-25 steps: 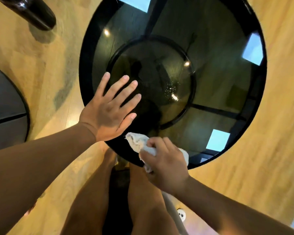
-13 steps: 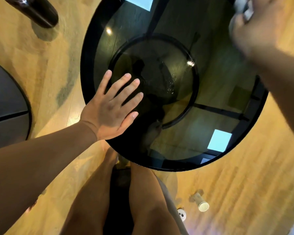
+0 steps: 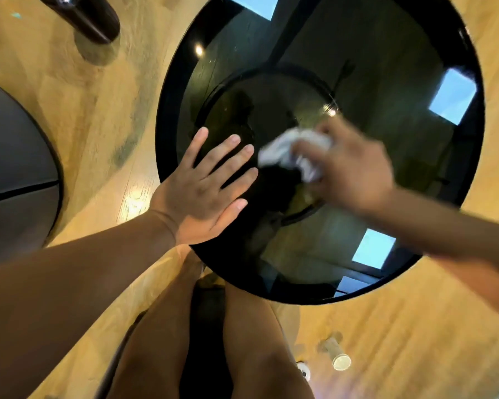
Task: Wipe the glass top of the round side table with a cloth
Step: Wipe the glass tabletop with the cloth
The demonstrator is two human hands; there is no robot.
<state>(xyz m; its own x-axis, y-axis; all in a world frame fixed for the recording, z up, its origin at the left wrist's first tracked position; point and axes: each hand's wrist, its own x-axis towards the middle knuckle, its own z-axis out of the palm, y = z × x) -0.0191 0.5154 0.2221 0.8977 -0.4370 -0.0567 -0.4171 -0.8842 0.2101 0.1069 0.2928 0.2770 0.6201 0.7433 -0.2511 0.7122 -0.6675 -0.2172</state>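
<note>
Bracing flat near the table (image 3: pixel 167 116) rim, left hand (image 3: pixel 202 191) splayed; right hand (image 3: pixel 355 174) clutches cloth (image 3: pixel 288 154) mid-glass.

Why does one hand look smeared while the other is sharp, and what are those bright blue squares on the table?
Head view: the right hand and its crumpled white cloth are motion-blurred; the flat, open left hand is sharp. The blue squares are reflections on the round black glass tabletop, alongside small light glints. The wide-angle lens bends the scene's edges.

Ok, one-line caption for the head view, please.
Left hand flat on the round glass table while the right hand wipes with a bunched white cloth.
</note>
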